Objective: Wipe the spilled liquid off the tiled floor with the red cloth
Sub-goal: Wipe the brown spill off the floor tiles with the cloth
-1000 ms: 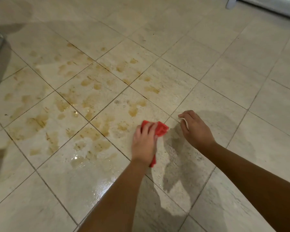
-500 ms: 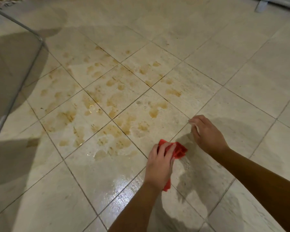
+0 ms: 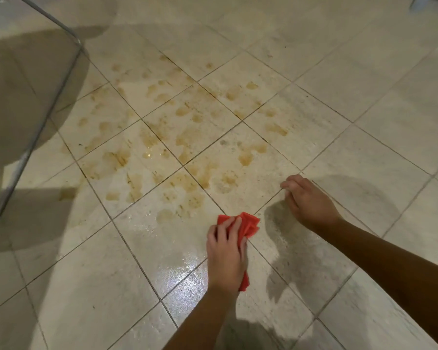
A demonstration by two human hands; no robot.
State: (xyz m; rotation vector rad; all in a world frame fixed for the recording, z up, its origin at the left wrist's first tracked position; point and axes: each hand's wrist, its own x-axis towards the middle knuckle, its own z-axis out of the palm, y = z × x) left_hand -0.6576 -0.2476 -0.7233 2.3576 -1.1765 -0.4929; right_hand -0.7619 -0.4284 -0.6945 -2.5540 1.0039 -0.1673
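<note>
The red cloth [image 3: 249,224] lies bunched on the beige tiled floor [image 3: 364,109], and its far end sticks out past my fingers. My left hand [image 3: 226,253] lies on top of it with fingers curled into the folds, pressing it to the tile. Brown blotches of spilled liquid [image 3: 187,147] spread over several tiles ahead and to the left of the cloth. A wet shine [image 3: 185,276] covers the tile just left of my left wrist. My right hand [image 3: 309,203] rests on the floor to the right, fingers curled under, propping me up.
A thin metal frame [image 3: 58,92] with a translucent panel stands at the left, beside the spill's left edge. A pale furniture foot [image 3: 415,2] shows at the top right corner. The tiles to the right carry no stains.
My left hand has drawn the cloth back toward me, away from the blotches. The view has swung so the metal frame shows more at the left. The right hand stays planted.
</note>
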